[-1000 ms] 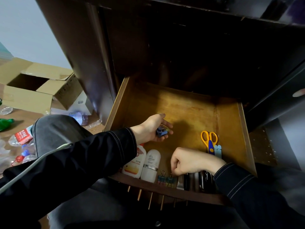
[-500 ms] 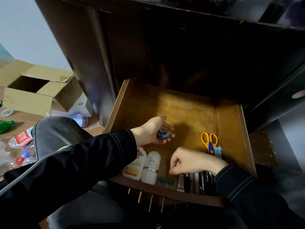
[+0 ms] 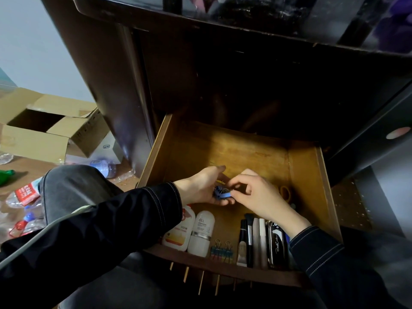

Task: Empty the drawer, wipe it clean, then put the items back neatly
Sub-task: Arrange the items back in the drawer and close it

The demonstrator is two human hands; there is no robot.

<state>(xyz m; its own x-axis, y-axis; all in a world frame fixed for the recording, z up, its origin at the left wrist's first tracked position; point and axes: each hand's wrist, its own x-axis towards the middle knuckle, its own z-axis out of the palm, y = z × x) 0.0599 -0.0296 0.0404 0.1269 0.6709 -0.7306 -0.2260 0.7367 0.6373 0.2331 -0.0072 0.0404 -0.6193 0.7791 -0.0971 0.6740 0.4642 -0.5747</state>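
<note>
The wooden drawer [image 3: 245,152] stands pulled out. My left hand [image 3: 202,186] cups several blue binder clips [image 3: 221,194] above the drawer's middle. My right hand [image 3: 256,192] reaches into that palm and pinches one of the clips. Along the drawer's front lie two white bottles [image 3: 189,230], two binder clips [image 3: 221,249], a few brushes and pens [image 3: 252,239] and a black case [image 3: 276,244]. Yellow scissors [image 3: 285,191] show partly behind my right hand.
A dark cabinet [image 3: 223,74] rises over the drawer. On the floor to the left sit an open cardboard box [image 3: 51,130] and several plastic bottles [image 3: 24,197]. My knee [image 3: 73,188] is just left of the drawer.
My right hand has lifted from the clips at the drawer's front and moved up to my left palm. The left hand has stayed in place with the blue clips.
</note>
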